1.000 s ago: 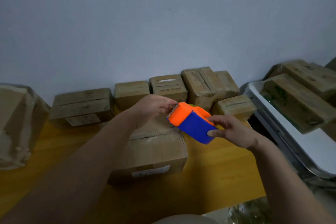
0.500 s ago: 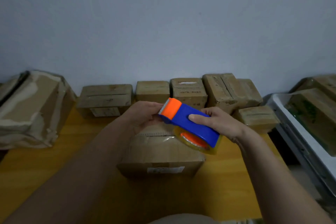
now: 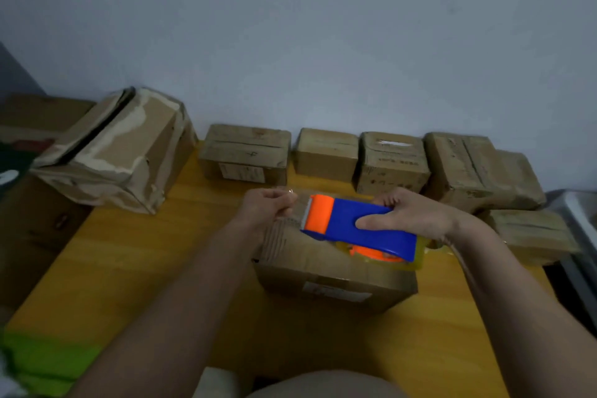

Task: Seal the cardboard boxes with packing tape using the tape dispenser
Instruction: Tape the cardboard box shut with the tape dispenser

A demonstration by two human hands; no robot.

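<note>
Broadly, a yellow wooden table (image 3: pixel 106 265) filled the lower half of the frame below a pale wall (image 3: pixel 290 26). Large battered carton (image 3: pixel 113 152), taped and torn, sat at the left edge of the table. Row of small cardboard boxes (image 3: pixel 326 155) stood along the wall across the centre and right, with another small box (image 3: pixel 529 236) at the right edge. Cardboard box (image 3: pixel 332 281) with a white label lay at centre, nearest the viewer. Tape dispenser (image 3: pixel 361 229), blue with an orange head, was held just above that box's top, its roll underneath. Right hand (image 3: pixel 407 213) gripped the dispenser, thumb across the blue top, fingers curled round its far side. Left hand (image 3: pixel 268 210) was at the box's far left corner, fingers curled, pinching the clear tape end (image 3: pixel 292 195).
</note>
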